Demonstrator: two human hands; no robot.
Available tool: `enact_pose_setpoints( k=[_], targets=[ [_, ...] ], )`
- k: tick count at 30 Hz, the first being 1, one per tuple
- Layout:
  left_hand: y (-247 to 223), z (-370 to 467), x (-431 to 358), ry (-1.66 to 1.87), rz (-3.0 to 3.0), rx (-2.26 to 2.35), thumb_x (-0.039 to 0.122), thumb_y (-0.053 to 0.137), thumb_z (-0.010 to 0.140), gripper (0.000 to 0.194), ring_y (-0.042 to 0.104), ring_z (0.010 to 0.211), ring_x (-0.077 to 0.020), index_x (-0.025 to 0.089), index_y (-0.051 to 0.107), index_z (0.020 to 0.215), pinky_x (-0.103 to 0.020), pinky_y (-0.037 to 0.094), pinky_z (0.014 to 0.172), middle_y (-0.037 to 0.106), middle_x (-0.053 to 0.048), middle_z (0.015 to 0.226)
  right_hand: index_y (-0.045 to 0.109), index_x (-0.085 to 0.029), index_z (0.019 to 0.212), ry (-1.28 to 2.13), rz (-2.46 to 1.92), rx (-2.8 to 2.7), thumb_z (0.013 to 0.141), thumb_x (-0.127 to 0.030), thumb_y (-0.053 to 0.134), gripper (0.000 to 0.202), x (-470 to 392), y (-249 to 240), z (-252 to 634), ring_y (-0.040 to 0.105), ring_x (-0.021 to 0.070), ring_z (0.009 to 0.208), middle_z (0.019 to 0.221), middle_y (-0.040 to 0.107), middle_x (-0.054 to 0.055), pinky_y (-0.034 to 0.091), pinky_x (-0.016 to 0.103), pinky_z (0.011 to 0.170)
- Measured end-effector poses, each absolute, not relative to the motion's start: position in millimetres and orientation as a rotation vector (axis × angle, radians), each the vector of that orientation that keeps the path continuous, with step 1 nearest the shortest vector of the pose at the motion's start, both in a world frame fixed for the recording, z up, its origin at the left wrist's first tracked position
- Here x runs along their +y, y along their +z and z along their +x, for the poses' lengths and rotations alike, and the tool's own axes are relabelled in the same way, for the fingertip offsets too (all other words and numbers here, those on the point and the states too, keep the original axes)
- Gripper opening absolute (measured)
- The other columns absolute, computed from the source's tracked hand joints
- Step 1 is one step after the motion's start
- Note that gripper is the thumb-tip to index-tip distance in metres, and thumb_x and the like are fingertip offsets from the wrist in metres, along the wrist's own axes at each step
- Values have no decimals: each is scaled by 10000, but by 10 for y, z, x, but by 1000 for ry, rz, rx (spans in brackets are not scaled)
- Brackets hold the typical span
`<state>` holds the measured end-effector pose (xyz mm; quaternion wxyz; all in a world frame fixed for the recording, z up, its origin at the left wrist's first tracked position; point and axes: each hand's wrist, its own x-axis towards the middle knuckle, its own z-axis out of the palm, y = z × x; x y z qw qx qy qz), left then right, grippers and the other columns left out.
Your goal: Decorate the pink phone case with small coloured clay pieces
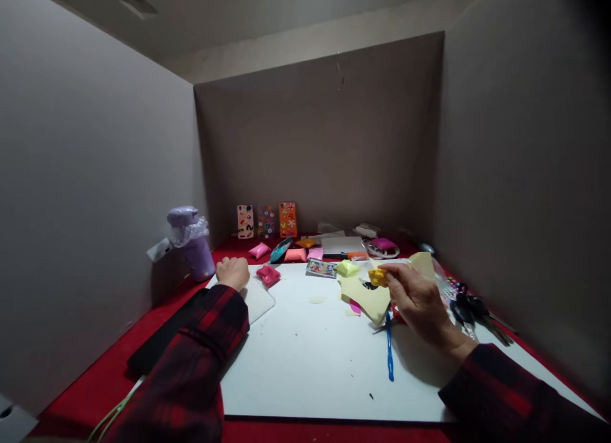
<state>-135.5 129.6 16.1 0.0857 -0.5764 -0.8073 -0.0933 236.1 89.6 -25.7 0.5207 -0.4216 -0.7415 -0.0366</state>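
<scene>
My left hand (pixel 233 273) is curled at the left edge of the white board (pixel 315 366), with its fingertips turned away from view. Under the wrist lies a thin pale flat piece (pixel 258 301), and a crimson packet (pixel 268 275) sits just to the right. Between the thumb and fingers of my right hand (pixel 417 300) is a small yellow packet (pixel 378 277), held above a cut sheet of yellow paper (pixel 372 300). A blue pen-like tool (pixel 390 354) lies on the board below that hand, with scissors (pixel 470 312) to its right.
Three decorated phone cases (pixel 287 219) stand at the back. Several coloured packets (pixel 294 255) and a small picture box (pixel 321 268) lie before them. A purple bottle (pixel 197 252) stands left, near a black flat object (pixel 162 335). Grey panels (pixel 319 150) enclose the table.
</scene>
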Motion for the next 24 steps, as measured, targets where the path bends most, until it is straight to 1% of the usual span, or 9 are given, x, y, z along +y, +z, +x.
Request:
enact_pose_setpoints(
  k=[5, 11, 15, 17, 19, 21, 22, 24],
  targets=[
    [19, -1354, 1356, -166, -1706, -2355, 316, 553, 887, 319, 572, 1032, -227, 151, 549, 1160, -446, 486, 863, 566, -94, 1185, 619, -141, 973, -104, -994, -1797, 909, -258, 417, 242, 896, -255, 2353, 649, 188, 709, 819, 691, 79, 482, 286, 619],
    [162, -1337, 1272, -249, -1682, -2310, 315, 553, 886, 313, 574, 1027, -225, 146, 554, 1150, -441, 487, 860, 569, -95, 1177, 628, -133, 973, -109, -1007, -1800, 910, -254, 416, 251, 894, -252, 2338, 643, 180, 678, 807, 692, 79, 476, 284, 610],
    [421, -1335, 1176, -409, -1732, -2296, 316, 561, 882, 285, 597, 974, -208, 149, 569, 1113, -407, 505, 820, 591, -80, 1121, 629, -128, 994, -106, -1035, -1799, 909, -252, 420, 258, 901, -277, 2347, 642, 180, 672, 794, 694, 76, 474, 285, 602],
    [570, -1308, 1123, -525, -1798, -2263, 315, 555, 887, 220, 613, 918, -183, 159, 599, 1037, -371, 511, 794, 623, -59, 1037, 632, -129, 994, -104, -1047, -1796, 908, -250, 422, 256, 898, -282, 2350, 639, 179, 666, 783, 693, 72, 471, 287, 601],
    [704, -1243, 1067, -672, -1874, -2198, 315, 539, 895, 208, 625, 838, -162, 137, 608, 978, -353, 518, 754, 645, -44, 946, 634, -136, 990, -102, -1054, -1790, 908, -252, 422, 255, 892, -283, 2351, 638, 175, 666, 786, 694, 69, 469, 286, 600],
    [805, -1139, 1010, -821, -1946, -2106, 253, 503, 900, 164, 636, 775, -147, 139, 614, 940, -304, 520, 703, 669, -37, 876, 634, -144, 985, -100, -1055, -1786, 906, -255, 424, 251, 888, -281, 2350, 639, 174, 672, 797, 696, 67, 469, 286, 602],
    [839, -1074, 982, -894, -1976, -2049, 211, 478, 890, 161, 645, 784, -148, 152, 617, 944, -269, 515, 693, 683, -37, 873, 634, -148, 984, -99, -1054, -1785, 905, -254, 424, 248, 888, -281, 2349, 640, 173, 675, 801, 698, 66, 470, 285, 604],
    [874, -930, 927, -1022, -2023, -1912, 146, 423, 860, 230, 656, 820, -147, 154, 602, 1004, -235, 510, 704, 696, -39, 915, 635, -153, 974, -97, -1052, -1786, 901, -249, 428, 240, 891, -284, 2345, 645, 174, 685, 813, 700, 67, 473, 286, 615]
  ],
)
